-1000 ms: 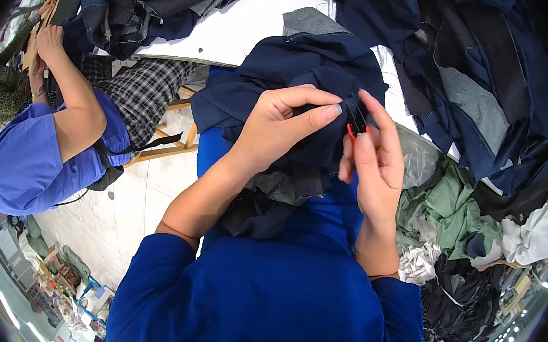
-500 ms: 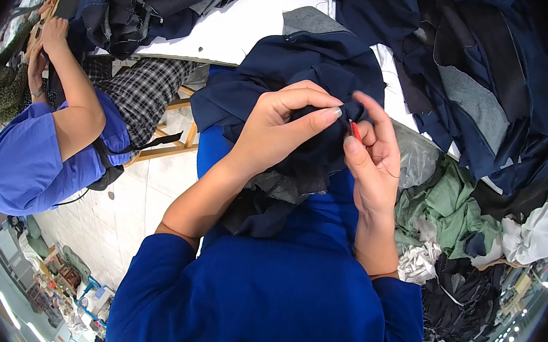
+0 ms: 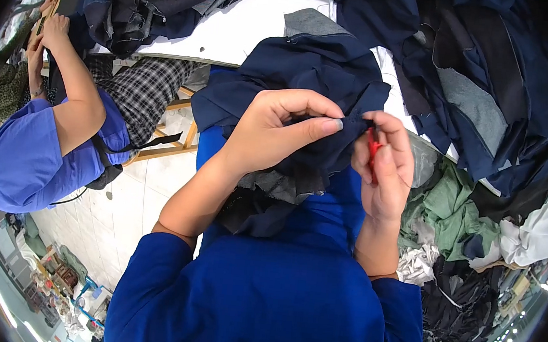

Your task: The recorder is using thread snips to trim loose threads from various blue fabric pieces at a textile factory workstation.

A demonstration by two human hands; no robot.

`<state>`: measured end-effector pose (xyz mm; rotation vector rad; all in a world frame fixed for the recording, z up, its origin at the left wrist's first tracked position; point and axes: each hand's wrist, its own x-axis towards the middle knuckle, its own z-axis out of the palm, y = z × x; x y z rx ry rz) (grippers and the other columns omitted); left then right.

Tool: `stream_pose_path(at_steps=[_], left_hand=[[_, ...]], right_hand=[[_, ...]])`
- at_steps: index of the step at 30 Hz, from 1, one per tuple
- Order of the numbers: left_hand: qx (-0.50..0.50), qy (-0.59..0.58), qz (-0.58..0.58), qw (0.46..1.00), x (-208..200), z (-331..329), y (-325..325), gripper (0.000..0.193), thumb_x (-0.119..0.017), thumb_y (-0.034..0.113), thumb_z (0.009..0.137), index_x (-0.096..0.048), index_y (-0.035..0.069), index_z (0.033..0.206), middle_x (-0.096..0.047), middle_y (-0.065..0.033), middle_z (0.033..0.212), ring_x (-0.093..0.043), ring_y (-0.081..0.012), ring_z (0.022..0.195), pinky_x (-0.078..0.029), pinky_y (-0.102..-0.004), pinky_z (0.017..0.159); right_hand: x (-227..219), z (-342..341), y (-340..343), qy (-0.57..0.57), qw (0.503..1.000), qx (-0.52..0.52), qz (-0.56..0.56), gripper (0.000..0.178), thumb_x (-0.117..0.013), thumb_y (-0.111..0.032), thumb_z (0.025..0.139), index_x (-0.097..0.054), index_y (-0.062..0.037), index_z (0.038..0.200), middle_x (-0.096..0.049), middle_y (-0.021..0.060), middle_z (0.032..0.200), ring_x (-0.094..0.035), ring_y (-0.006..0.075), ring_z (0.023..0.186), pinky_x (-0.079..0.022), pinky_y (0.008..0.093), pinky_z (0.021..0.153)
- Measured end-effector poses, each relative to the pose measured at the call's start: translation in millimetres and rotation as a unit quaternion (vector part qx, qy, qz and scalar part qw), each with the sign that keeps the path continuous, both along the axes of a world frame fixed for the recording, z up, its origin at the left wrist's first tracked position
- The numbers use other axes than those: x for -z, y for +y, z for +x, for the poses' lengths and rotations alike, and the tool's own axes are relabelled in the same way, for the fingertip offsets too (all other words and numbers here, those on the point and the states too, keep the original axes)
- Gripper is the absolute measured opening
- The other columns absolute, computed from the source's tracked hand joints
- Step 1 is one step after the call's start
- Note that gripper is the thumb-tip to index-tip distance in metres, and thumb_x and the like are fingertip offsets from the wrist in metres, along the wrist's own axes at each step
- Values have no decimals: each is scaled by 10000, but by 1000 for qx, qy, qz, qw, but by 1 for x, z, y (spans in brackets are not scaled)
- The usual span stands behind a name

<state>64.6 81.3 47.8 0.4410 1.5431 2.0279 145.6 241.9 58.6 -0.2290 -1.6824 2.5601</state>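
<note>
A bunched navy garment piece (image 3: 296, 62) lies over my lap and the table edge, its grey underside showing in places. My left hand (image 3: 284, 129) is closed in a pinch, thumb and forefinger gripping a narrow edge of that navy fabric. Just to its right, my right hand (image 3: 385, 168) is curled around a small red tool (image 3: 374, 147); its working end is hidden, so I cannot tell its exact kind. The strip of fabric between both hands looks stretched, and its end reaches the right forefinger.
White table (image 3: 227, 33) ahead bears a navy and grey cloth heap (image 3: 150, 17) at left and a larger navy pile (image 3: 490, 79) at right. Green cloth (image 3: 447, 206) and dark scraps (image 3: 461, 298) lie right. On the left, a co-worker in a blue top (image 3: 34, 156) sits.
My right hand has moved right and slightly down, away from my left, with the red tool in it. The fabric edge between the hands is now drawn out straighter.
</note>
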Motion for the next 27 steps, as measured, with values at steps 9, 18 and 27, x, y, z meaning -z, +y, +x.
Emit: stream_pose_path(at_steps=[9,18,27], left_hand=[[48,-78,53,994,-7,2,-1,140,-604,29,856,-613,-29,983,-620,-19,888,-556,-44,794,-443,-164,700],[-10,-1,179,984,6,6,10,133,-587,2,832,-620,13,961,-588,-147,1013,-557,-192,959,-419,-283,874],[-99,182,52,977,12,3,11,154,-617,-54,799,-658,-4,938,-603,-94,981,-579,-113,808,-455,-200,681]], right_hand=[[-6,-10,5,-66,998,5,8,144,-612,-58,851,-588,-10,984,-554,-34,813,-458,6,692,-350,137,614],[4,-16,-2,-85,996,9,-17,125,-579,-94,882,-573,-15,979,-535,-43,816,-428,-7,657,-298,126,559],[-18,5,-11,42,962,89,255,394,-591,-3,824,-515,38,1209,-573,22,935,-467,40,716,-371,148,660]])
